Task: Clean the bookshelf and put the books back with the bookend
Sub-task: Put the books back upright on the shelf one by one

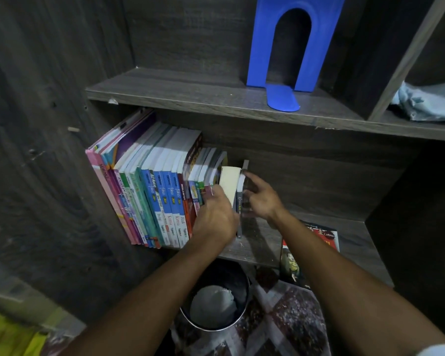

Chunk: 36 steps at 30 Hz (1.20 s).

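Head view: left grip (216,217) clasps the cream-edged book (230,185) ending the row of books (159,191); right grip (261,200), fingers (250,177) straight, steadies a slim grey book (240,201). With the blue bookend (290,47) on the upper shelf (165,88), the leaning row could topple rightward once released

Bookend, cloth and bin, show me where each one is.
Bookend (262,47): head view, left leg of its blue upright.
Cloth (427,102): head view, middle of the crumpled pale blue heap.
Bin (229,276): head view, dark inner wall above the white rubbish.
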{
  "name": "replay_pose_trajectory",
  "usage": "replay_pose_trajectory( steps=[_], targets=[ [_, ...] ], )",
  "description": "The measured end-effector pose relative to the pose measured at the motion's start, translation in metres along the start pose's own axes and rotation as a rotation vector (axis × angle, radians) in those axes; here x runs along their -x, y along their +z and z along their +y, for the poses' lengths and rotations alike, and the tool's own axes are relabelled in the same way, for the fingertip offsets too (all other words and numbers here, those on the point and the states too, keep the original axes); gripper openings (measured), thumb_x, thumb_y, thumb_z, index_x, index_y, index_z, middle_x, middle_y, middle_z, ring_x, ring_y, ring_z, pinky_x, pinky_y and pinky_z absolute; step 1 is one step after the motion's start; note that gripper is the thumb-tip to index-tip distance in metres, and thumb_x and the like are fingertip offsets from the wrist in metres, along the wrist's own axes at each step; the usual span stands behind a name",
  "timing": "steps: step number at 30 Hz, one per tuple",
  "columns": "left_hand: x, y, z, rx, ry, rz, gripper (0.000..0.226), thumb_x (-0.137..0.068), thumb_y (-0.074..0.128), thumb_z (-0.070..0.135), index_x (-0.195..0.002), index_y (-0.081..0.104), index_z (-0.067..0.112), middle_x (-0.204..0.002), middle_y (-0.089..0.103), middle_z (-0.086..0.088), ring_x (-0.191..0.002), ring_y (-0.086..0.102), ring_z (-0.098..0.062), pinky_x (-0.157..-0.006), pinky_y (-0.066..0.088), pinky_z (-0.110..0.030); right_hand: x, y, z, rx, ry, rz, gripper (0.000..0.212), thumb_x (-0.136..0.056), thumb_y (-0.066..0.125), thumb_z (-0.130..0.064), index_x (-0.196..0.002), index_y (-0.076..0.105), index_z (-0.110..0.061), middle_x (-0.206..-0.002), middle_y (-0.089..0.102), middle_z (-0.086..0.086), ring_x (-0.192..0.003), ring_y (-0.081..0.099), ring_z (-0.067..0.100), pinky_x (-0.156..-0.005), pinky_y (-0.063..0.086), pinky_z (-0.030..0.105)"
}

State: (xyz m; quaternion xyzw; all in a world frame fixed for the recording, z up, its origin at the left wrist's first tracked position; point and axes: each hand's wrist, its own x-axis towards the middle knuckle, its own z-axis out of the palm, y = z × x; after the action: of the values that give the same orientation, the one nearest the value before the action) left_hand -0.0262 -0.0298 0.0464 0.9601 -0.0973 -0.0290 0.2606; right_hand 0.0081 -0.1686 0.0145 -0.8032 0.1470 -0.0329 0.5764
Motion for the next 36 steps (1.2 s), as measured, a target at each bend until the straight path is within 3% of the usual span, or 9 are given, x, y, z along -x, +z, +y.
replay_pose_trajectory(
  steps=[3,7,10,14,22,29,31,34,36],
  targets=[
    [-0.010,-0.016,-0.006,0.076,-0.128,-0.185,0.081,-0.080,0.078,0.026,-0.137,0.023,0.007,-0.114,0.054,-0.011,-0.098,0.056,-0.026,-0.072,0.045,-0.029,0.006,0.003,-0.004,-0.062,0.015,-0.032,0.058,-0.098,0.046,0.007,-0.144,0.047,-0.029,-0.122,0.057,0.004,-0.099,0.062,0.015,-0.100,0.050,0.053],
    [-0.009,-0.029,-0.024,0.096,-0.142,-0.258,0.040,-0.083,0.073,0.036,-0.104,0.061,0.005,-0.088,0.066,-0.005,-0.066,0.068,-0.014,-0.052,0.055,-0.022,0.013,0.009,-0.003,0.105,-0.078,-0.093,0.063,-0.093,0.047,0.010,-0.147,0.043,-0.023,-0.139,0.053,0.008,-0.123,0.057,0.025,-0.105,0.047,0.044],
    [0.005,-0.039,-0.036,0.070,-0.083,-0.185,0.036,-0.087,0.063,0.045,-0.085,0.059,0.008,-0.072,0.068,-0.004,-0.048,0.065,-0.011,-0.044,0.052,-0.020,0.016,0.014,-0.007,0.265,-0.133,-0.107,0.061,-0.091,0.050,0.001,-0.141,0.046,-0.033,-0.136,0.057,0.005,-0.115,0.060,0.026,-0.083,0.053,0.032],
    [0.024,-0.060,-0.052,0.074,-0.072,-0.175,0.039,-0.086,0.058,0.043,-0.084,0.062,0.004,-0.061,0.070,-0.009,-0.045,0.067,-0.016,-0.048,0.056,-0.028,0.014,0.025,-0.013,0.358,-0.172,-0.128,0.045,-0.093,0.060,-0.018,-0.136,0.051,-0.030,-0.127,0.061,0.003,-0.111,0.059,0.022,-0.083,0.041,0.021],
    [0.040,-0.075,-0.069,0.051,-0.047,-0.111,0.038,-0.085,0.060,0.045,-0.081,0.056,0.008,-0.075,0.069,-0.006,-0.044,0.066,-0.016,-0.045,0.056,-0.034,0.004,0.042,-0.006,0.406,-0.243,-0.072,0.051,-0.088,0.073,-0.014,-0.132,0.052,-0.028,-0.119,0.062,0.008,-0.095,0.058,0.017,-0.081,0.045,0.025],
    [0.037,-0.063,-0.071,0.058,-0.010,-0.088,0.040,-0.083,0.057,0.051,-0.085,0.057,0.011,-0.088,0.067,-0.009,-0.060,0.068,-0.022,-0.053,0.058,-0.044,-0.001,0.046,-0.002,0.161,-0.373,0.193,0.024,-0.096,0.055,-0.003,-0.112,0.054,-0.021,-0.094,0.064,0.003,-0.071,0.062,0.009,-0.048,0.047,0.013],
    [0.039,-0.059,-0.073,0.048,-0.004,-0.082,0.043,-0.082,0.056,0.054,-0.088,0.058,0.012,-0.089,0.066,-0.008,-0.066,0.067,-0.023,-0.056,0.058,-0.044,0.000,0.056,-0.002,0.128,-0.405,0.233,0.025,-0.095,0.053,0.002,-0.104,0.055,-0.022,-0.091,0.065,0.001,-0.073,0.062,0.011,-0.054,0.053,0.023],
    [0.040,-0.058,-0.078,0.042,-0.011,-0.090,0.047,-0.080,0.055,0.058,-0.092,0.059,0.012,-0.091,0.065,-0.007,-0.068,0.067,-0.023,-0.057,0.058,-0.043,-0.003,0.064,0.006,-0.044,-0.312,0.100,0.046,-0.092,0.052,0.011,-0.083,0.060,-0.033,-0.101,0.062,-0.004,-0.097,0.062,0.021,-0.088,0.056,0.050],
    [0.040,-0.057,-0.081,0.030,-0.008,-0.100,0.049,-0.079,0.054,0.059,-0.093,0.059,0.013,-0.092,0.065,-0.006,-0.069,0.067,-0.022,-0.056,0.059,-0.042,-0.008,0.056,0.011,-0.067,-0.281,0.053,0.052,-0.092,0.051,0.013,-0.078,0.063,-0.036,-0.111,0.061,-0.007,-0.110,0.061,0.023,-0.093,0.055,0.051]
  ],
)
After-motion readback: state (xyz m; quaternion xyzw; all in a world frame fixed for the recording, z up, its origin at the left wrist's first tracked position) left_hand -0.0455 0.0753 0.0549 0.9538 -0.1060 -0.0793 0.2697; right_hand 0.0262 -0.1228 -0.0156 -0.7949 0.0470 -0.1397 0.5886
